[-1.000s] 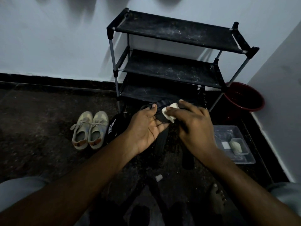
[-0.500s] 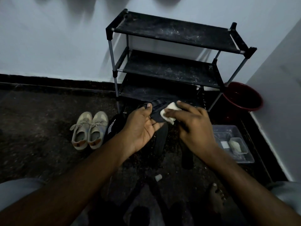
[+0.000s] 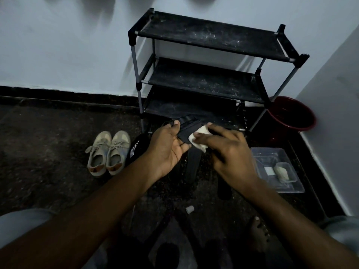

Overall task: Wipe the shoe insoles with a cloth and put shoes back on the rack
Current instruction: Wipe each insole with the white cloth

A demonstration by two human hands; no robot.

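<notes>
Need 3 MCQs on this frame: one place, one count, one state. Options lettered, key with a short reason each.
1. Where does the pair of beige sneakers stand?
A. On the top shelf
B. On the floor, left of the shoe rack
C. In the red bucket

2. How many shelves of the rack hold shoes?
A. None
B. One
C. Two

3. What is the right hand doing?
A. Hanging free with nothing in it
B. Pressing a white cloth to the dark shoe held by the left hand
C. Reaching into the clear plastic container

Key:
1 B, the pair sits side by side on the dark floor beside the rack's left leg.
2 A, all the visible tiers are bare dusty fabric.
3 B, the cloth shows under its fingertips, against the shoe.
</notes>
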